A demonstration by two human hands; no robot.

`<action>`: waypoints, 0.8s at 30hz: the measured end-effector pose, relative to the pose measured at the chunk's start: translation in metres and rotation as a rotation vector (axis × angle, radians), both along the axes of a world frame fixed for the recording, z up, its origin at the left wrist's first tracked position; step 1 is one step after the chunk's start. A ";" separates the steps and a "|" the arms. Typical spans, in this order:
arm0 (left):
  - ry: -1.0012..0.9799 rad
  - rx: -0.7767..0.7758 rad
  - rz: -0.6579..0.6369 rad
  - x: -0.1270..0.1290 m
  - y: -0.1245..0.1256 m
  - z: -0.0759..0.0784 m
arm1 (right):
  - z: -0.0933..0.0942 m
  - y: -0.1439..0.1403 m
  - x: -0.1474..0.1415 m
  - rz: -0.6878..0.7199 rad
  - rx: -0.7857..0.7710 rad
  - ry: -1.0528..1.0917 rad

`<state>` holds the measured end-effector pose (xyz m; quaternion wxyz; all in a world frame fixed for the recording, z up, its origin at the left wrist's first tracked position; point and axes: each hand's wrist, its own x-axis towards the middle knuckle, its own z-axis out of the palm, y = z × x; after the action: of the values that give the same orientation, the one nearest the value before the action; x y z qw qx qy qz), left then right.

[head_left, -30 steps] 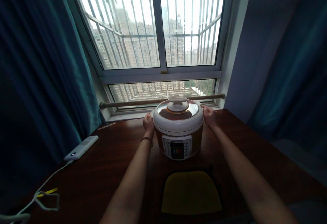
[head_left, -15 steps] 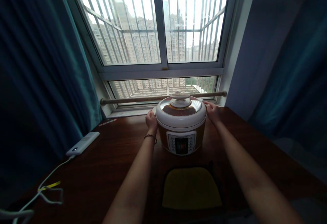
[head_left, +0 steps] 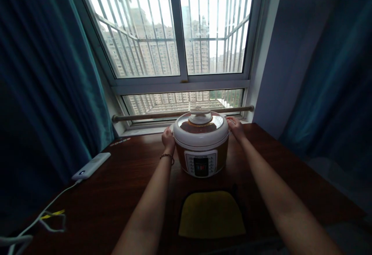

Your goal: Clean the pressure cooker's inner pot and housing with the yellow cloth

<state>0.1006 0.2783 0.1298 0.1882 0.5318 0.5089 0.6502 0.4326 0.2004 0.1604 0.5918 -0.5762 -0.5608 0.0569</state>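
Note:
An electric cooker (head_left: pixel 201 146) with a white lid, a round knob and a front button panel stands on the dark wooden table (head_left: pixel 124 185), close to the window. My left hand (head_left: pixel 168 138) grips its left side at the lid rim; a bracelet is on that wrist. On the opposite side, my right hand (head_left: pixel 235 128) holds the right rim. Both arms reach straight forward.
A yellow pad (head_left: pixel 211 214) lies on the table in front of the cooker. A white power bank (head_left: pixel 91 166) with a white cable (head_left: pixel 43 218) lies at the left. A wooden rod (head_left: pixel 145 116) runs along the sill. Teal curtains (head_left: pixel 43 92) hang on both sides.
The cooker and both hands have stayed together at the far edge of the table; only the view has shifted slightly. The grip looks the same.

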 end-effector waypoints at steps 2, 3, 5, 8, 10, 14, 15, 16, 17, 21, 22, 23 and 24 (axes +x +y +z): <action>0.004 0.000 0.003 0.000 -0.001 0.001 | 0.001 0.000 0.000 0.008 -0.008 0.010; 0.006 0.001 0.003 0.000 -0.001 0.001 | 0.001 -0.001 0.000 0.012 -0.010 0.014; 0.011 0.005 0.003 0.000 -0.001 0.001 | 0.002 -0.002 0.000 0.019 -0.013 0.021; 0.016 0.007 -0.001 -0.001 -0.002 0.002 | 0.003 -0.002 0.000 0.028 -0.019 0.029; 0.018 0.008 -0.004 -0.001 -0.002 0.002 | 0.003 -0.001 0.001 0.031 -0.025 0.032; 0.015 0.013 -0.009 -0.001 -0.002 0.002 | 0.003 0.004 0.004 0.035 -0.036 0.029; 0.014 0.015 -0.011 -0.001 -0.002 0.002 | 0.003 0.005 0.005 0.034 -0.040 0.025; 0.013 0.016 -0.013 -0.001 -0.002 0.002 | 0.003 0.006 0.006 0.032 -0.043 0.021; 0.013 0.018 -0.016 -0.001 -0.002 0.002 | 0.002 0.007 0.007 0.029 -0.046 0.016; 0.010 0.017 -0.023 -0.002 -0.002 0.001 | 0.002 0.009 0.010 0.013 -0.069 -0.002; 0.010 0.015 -0.024 -0.002 -0.002 0.001 | 0.003 0.009 0.011 0.014 -0.082 -0.008; 0.010 0.012 -0.024 -0.002 -0.002 0.001 | 0.005 0.009 0.012 0.020 -0.101 -0.015; 0.008 0.008 -0.022 -0.002 -0.002 0.001 | 0.008 0.010 0.014 0.030 -0.125 -0.024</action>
<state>0.0988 0.2766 0.1311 0.1911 0.5409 0.5010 0.6480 0.4463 0.2100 0.1683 0.5471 -0.6041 -0.5718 0.0938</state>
